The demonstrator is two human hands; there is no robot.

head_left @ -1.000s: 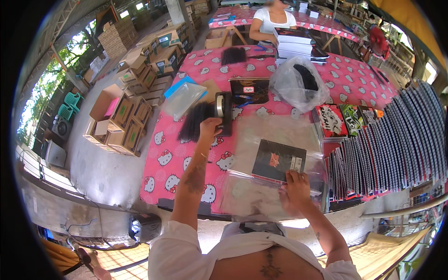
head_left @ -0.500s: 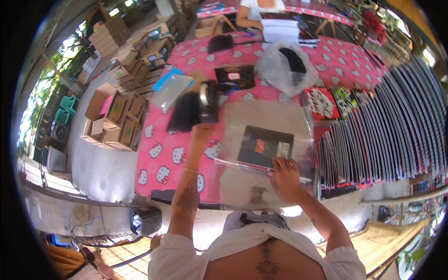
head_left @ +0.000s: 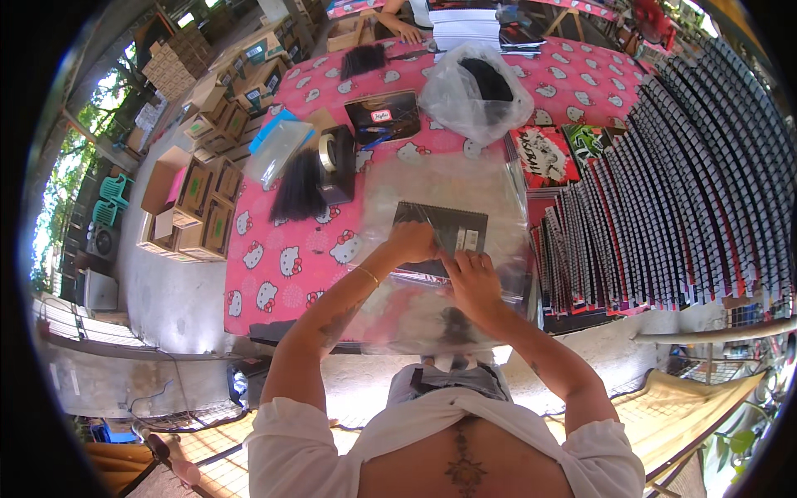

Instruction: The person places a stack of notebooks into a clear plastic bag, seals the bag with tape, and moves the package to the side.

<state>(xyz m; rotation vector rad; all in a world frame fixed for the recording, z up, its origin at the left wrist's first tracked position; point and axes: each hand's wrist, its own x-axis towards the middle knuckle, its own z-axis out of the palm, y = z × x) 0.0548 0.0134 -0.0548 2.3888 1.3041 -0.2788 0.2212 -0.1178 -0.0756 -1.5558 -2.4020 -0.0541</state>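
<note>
A dark spiral-bound notebook [head_left: 462,219] with a pale label lies on clear plastic sheeting [head_left: 386,187] at the near side of the table. My left hand [head_left: 413,242] is over the notebook's left part, its fingers closed; whatever they pinch is too small to make out. Close beside it, my right hand [head_left: 475,286] rests at the notebook's lower edge with its fingers stretched over the cover and plastic. A black tape dispenser [head_left: 336,178] with a roll of tape [head_left: 328,153] stands to the left, beyond my left hand.
Beside the dispenser lie black bristle-like strands [head_left: 296,189] and clear plastic sleeves [head_left: 280,151]. A dark box [head_left: 383,116] and a plastic bag [head_left: 473,104] stand farther back. Rows of spiral-bound notebooks [head_left: 664,191] fill the right side. Another person's hand [head_left: 402,30] rests at the far end.
My left hand has moved from the tape dispenser rightward to the notebook. My right hand stays at the notebook's lower edge, its fingers now reaching toward my left hand. The whole view has shifted slightly.
</note>
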